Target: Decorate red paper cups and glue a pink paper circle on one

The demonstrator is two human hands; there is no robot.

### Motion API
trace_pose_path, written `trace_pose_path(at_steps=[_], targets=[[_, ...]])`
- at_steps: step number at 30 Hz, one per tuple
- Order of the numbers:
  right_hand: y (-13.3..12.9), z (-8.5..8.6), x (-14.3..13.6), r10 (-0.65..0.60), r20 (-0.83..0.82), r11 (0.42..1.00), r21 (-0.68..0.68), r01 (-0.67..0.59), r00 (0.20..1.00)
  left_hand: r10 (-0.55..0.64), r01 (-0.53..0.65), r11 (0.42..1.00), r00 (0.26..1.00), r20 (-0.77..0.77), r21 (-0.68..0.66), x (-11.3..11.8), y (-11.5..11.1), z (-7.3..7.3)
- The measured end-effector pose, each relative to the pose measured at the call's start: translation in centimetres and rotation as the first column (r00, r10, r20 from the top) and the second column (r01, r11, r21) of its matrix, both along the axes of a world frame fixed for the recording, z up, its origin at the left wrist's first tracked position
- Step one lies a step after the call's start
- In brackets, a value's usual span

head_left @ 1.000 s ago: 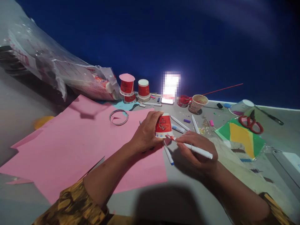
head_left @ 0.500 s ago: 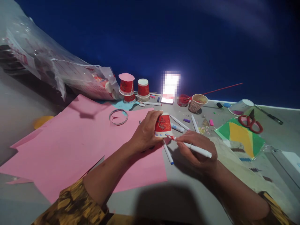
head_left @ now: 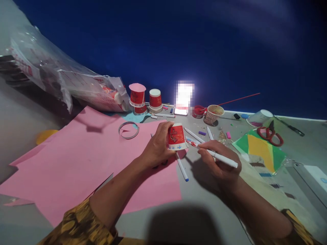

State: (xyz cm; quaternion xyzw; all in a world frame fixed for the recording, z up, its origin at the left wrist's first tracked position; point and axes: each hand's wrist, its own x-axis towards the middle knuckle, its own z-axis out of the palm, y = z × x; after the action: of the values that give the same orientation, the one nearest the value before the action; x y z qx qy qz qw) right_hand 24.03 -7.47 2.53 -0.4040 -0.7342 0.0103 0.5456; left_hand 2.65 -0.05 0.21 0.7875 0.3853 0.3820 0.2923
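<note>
My left hand is closed around a red paper cup, which is upside down with its white rim low and blue marks drawn along it. In my right hand is a white marker pen, its red tip pointing left toward the cup, a small gap away from the rim. Under the left hand lies a large pink paper sheet. A white pen with a blue end rests on the table just below the cup. Another white pen lies behind the cup.
Stacked red cups topped by a pink disc stand at the back, beside more cups. A roll of tape sits on the pink paper. To the right are a paint cup, red-handled scissors and a green-yellow packet.
My right hand has drawn the marker back to the right, away from the cup's rim. The cup has turned slightly in my left hand. The whole view has shifted a little.
</note>
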Motion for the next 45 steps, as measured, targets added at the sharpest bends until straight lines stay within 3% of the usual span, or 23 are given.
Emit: trace_pose_path(at_steps=[8, 12, 36, 41, 45], targets=[[0.5, -0.7, 0.4, 0.001, -0.034, 1.000, -0.022, -0.001, 0.999, -0.001, 0.025, 0.975, 0.994, 0.109, -0.219, 0.0, -0.3, 0.5], [0.5, -0.5, 0.6, 0.030, -0.019, 0.999, -0.014, -0.030, 0.999, 0.013, 0.029, 0.964, 0.988, 0.154, -0.266, 0.1, -0.3, 0.2], [-0.2, 0.2, 0.1, 0.072, -0.048, 0.996, -0.043, -0.074, 0.996, -0.004, 0.049, 0.961, 0.987, 0.163, -0.271, 0.1, -0.4, 0.2], [-0.1, 0.0, 0.2, -0.018, -0.026, 0.999, -0.041, 0.017, 1.000, -0.010, 0.054, 0.968, 0.984, 0.176, -0.245, 0.0, -0.1, 0.1], [0.8, -1.3, 0.6, -0.072, 0.155, 0.993, -0.084, 0.085, 0.985, 0.020, 0.014, 0.988, 0.975, 0.220, -0.153, -0.4, 0.5, 0.0]])
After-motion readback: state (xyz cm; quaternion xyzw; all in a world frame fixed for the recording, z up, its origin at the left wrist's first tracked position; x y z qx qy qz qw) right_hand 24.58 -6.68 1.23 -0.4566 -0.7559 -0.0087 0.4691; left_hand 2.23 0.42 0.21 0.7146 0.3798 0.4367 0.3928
